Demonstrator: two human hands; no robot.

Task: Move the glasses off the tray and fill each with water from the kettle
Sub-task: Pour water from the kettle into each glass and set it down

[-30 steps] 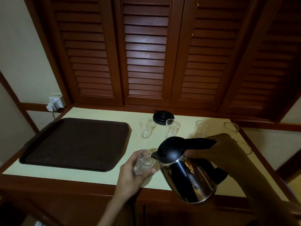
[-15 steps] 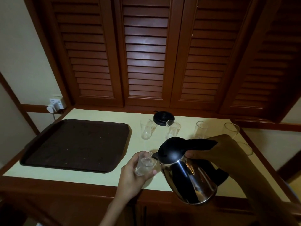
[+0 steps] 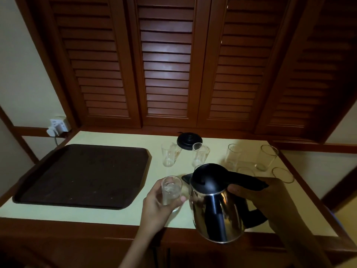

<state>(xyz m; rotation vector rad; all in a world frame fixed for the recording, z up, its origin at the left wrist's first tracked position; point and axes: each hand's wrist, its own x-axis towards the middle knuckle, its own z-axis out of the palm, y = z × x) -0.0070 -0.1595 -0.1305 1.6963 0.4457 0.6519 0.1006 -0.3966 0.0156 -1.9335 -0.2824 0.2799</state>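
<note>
the left grip (image 3: pixel 158 205) is wrapped round a small clear glass (image 3: pixel 171 190), fingers curled behind it and the thumb tip pressed on its right side. the glass is upright, held over the front part of the pale bench (image 3: pixel 116 216), between the tray and the kettle. something clear glints inside it, but how full it is cannot be told.

the right grip (image 3: pixel 270 198) is closed round the black handle of the steel kettle (image 3: pixel 216 211), thumb lying along the top of the handle. the kettle is off the bench, tipped toward the left, with its bottom hanging out past the bench's front edge. its black spout sits just beside the rim of the held glass. whether water is running cannot be told.

the dark brown tray (image 3: pixel 81 175) lies flat on the left half of the bench with nothing on it. behind the kettle stand more glasses: one (image 3: pixel 169 154) just right of the tray, a second (image 3: pixel 200 154) near it, a third (image 3: pixel 232 155) further right, and a fourth (image 3: pixel 267 157) by the right edge. a low glass rim (image 3: pixel 283 175) shows near the right grip.

the round black kettle base (image 3: pixel 189 140) sits at the back of the bench, behind the first two glasses. a white wall socket (image 3: pixel 58 127) with a plug is at the back left, and dark louvred doors (image 3: pixel 166 64) rise behind the bench.
</note>
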